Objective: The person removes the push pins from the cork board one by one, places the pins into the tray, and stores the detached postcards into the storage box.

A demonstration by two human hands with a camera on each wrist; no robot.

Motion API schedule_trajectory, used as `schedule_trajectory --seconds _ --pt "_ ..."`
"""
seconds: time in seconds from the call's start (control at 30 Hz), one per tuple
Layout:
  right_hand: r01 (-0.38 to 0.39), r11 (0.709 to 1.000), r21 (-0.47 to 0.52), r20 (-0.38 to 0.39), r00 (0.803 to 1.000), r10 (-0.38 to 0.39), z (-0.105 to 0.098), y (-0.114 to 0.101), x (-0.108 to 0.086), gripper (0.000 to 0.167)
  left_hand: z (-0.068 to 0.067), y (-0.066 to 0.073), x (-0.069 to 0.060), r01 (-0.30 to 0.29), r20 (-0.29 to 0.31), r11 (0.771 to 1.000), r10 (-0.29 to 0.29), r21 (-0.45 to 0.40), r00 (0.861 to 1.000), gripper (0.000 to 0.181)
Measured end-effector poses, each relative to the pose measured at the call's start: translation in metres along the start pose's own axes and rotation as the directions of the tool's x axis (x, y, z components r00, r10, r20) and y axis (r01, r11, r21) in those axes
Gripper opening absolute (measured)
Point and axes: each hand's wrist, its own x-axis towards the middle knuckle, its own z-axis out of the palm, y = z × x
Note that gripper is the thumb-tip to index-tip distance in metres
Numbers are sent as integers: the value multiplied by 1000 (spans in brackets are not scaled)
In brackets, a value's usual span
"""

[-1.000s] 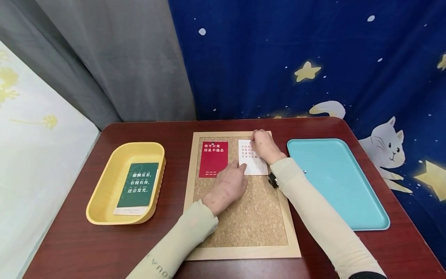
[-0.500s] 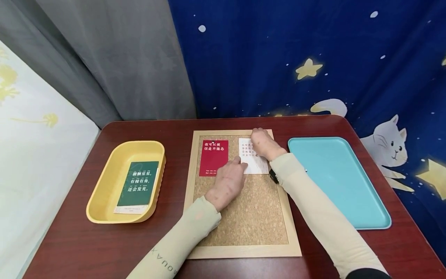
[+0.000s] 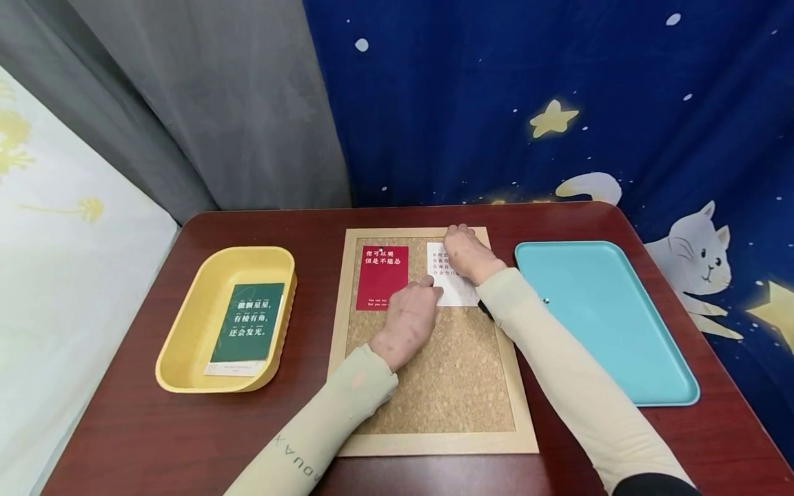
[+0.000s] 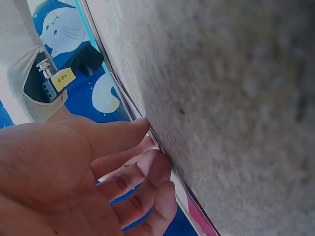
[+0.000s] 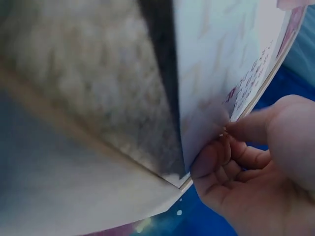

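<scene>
Your right hand (image 3: 466, 251) pinches what looks like a tiny pin (image 5: 225, 130) between thumb and fingertip, at the upper part of the white card (image 3: 455, 292) on the cork board (image 3: 453, 372). Your left hand (image 3: 409, 322), loosely bent and gripping nothing, touches the card's lower left. The red card (image 3: 377, 279) lies just beside it; farther out sit a yellow tub (image 3: 178, 344) and a blue tray (image 3: 614, 324).

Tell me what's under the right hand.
The white card, on the corkboard. In the head view, the right hand hides the card's upper right corner and some print.
</scene>
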Motion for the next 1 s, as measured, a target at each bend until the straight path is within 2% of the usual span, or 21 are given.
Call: schedule_trajectory --seconds 0.17,0.37,0.5,0.63,0.7,0.8,1.0 --pt "-36 994 98 -16 999 38 -3 4 3 25 1 1 0 -5 -12 1000 5 18 1000 19" --pt "16 987 160 -46 999 -8 -4 11 7 3 1 1 -1 -2 -3 1000 2 24 1000 20" --pt "44 979 198 -68 997 -31 -4 14 6 8 2 1 -1 -5 4 1000 5 25 1000 19" --pt "42 973 229 -95 995 -20 -3 18 4 4 3 1 0 -3 23 999 2 33 1000 20" --pt "46 969 241 -112 994 -19 -2 20 4 9 3 1 0 -1 32 999 -1 39 999 22" --pt "65 968 242 -129 991 -34 -2 23 3 14 3 2 0 3 39 999 -5 49 999 23" --pt "76 969 236 -131 990 -46 -3 23 4 12 2 3 0 14 43 999 -16 51 999 24"
